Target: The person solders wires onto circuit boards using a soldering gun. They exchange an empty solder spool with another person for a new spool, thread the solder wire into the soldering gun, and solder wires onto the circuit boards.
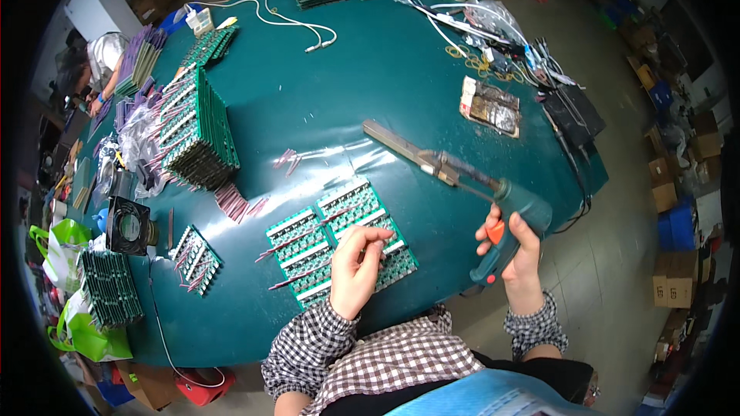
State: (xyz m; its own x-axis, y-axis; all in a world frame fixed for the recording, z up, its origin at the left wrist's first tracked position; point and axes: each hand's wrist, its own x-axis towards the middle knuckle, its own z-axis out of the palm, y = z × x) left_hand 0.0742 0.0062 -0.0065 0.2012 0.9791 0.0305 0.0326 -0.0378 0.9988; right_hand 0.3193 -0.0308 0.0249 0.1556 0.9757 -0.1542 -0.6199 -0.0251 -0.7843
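My right hand (524,258) is wrapped round the grip of a green soldering gun (515,216) with an orange trigger, held over the table's right side. The gun's thin metal front points up and left, at the end of a brown metal bar (401,150) on the table; whether they touch I cannot tell. My left hand (354,270) is closed, fingers curled and thumb tucked in, above the right-hand green circuit board (351,196). What its fingers hold, if anything, is hidden. Beside it lies a second circuit board (289,231) with reddish wires across it.
A tall stack of circuit boards (208,131) stands left of centre; a small board (198,260), a black fan (129,225) and another stack (108,289) lie nearer. Cables (493,27) and a dark block (491,106) occupy the far right. A co-worker's arm (108,88) shows far left.
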